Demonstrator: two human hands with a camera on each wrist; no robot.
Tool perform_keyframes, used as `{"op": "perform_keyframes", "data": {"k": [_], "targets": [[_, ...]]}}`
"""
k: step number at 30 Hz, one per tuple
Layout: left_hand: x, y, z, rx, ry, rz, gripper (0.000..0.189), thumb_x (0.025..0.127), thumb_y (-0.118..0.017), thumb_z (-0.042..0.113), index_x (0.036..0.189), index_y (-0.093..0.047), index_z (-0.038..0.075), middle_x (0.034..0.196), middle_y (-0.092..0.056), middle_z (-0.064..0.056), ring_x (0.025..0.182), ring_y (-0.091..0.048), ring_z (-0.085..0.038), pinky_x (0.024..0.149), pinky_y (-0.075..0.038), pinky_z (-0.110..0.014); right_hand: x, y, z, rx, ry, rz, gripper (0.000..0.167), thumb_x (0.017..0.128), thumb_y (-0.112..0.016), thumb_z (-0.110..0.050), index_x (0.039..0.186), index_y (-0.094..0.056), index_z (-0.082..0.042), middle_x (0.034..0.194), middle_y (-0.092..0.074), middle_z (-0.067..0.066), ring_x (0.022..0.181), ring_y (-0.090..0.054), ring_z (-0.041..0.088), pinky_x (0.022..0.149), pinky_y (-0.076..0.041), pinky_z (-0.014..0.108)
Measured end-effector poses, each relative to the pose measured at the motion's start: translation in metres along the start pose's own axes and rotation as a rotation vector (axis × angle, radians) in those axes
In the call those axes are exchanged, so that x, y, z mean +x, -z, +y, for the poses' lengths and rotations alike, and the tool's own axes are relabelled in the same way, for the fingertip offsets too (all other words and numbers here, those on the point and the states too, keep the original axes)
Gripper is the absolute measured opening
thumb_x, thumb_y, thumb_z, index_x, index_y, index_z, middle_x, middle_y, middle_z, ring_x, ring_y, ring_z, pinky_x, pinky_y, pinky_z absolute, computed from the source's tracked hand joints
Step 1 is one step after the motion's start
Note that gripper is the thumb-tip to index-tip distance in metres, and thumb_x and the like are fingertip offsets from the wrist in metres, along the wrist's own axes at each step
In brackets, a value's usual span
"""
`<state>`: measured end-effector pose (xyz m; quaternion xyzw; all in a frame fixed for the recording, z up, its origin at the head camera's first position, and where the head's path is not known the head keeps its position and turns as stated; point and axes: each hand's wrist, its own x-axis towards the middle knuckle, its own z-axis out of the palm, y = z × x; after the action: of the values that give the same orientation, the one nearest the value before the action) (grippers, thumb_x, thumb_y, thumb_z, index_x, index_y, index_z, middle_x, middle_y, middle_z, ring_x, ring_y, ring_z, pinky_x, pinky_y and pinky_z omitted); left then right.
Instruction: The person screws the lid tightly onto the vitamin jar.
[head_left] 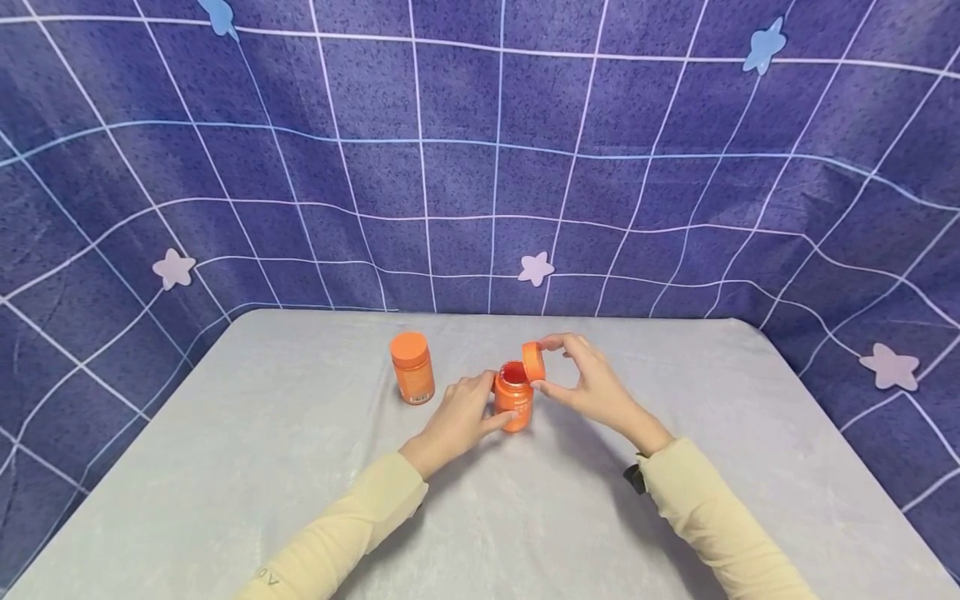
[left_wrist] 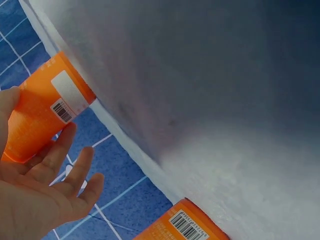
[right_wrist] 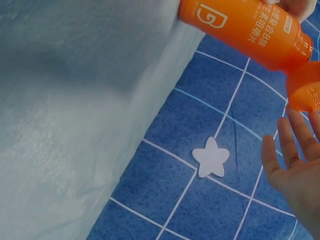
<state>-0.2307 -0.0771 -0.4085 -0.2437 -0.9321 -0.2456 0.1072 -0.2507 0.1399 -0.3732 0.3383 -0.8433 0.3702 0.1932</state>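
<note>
An uncapped orange bottle stands upright near the middle of the table, its round mouth showing. My left hand grips its body between thumb and fingers; the left wrist view shows a barcode label on that bottle. In my right hand, the orange screw cap is pinched by thumb and fingertips, tilted on edge at the right of the mouth. The right wrist view has the cap against the neck of the bottle, with white lettering on the bottle's side.
A second orange bottle, capped and upright, stands to the left of my left hand. The table wears a pale grey cloth. Behind it hangs a blue curtain with a grid of lines and stars.
</note>
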Motion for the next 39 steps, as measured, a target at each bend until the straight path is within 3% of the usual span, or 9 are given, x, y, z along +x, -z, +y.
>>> {"op": "perform_keyframes", "data": {"k": [12, 39], "targets": [[0.0, -0.001, -0.001, 0.023, -0.005, -0.002, 0.046, 0.081, -0.065, 0.041, 0.113, -0.051, 0.01, 0.1, -0.063, -0.001, 0.093, -0.059, -0.024, 0.082, -0.04, -0.042, 0.005, -0.006, -0.003, -0.003, 0.076, -0.02, 0.046, 0.073, -0.076, -0.023, 0.113, -0.058, -0.009, 0.113, -0.061, 0.003, 0.107, -0.05, 0.018, 0.093, -0.041, 0.04], [0.0, -0.001, -0.001, 0.03, -0.004, -0.003, 0.044, 0.082, -0.064, 0.041, 0.111, -0.051, 0.011, 0.101, -0.064, -0.001, 0.093, -0.059, -0.023, 0.081, -0.041, -0.042, 0.008, -0.013, -0.005, -0.019, 0.131, -0.065, 0.037, 0.075, -0.074, -0.022, 0.109, -0.063, -0.01, 0.113, -0.06, 0.004, 0.109, -0.048, 0.018, 0.094, -0.04, 0.041]]}}
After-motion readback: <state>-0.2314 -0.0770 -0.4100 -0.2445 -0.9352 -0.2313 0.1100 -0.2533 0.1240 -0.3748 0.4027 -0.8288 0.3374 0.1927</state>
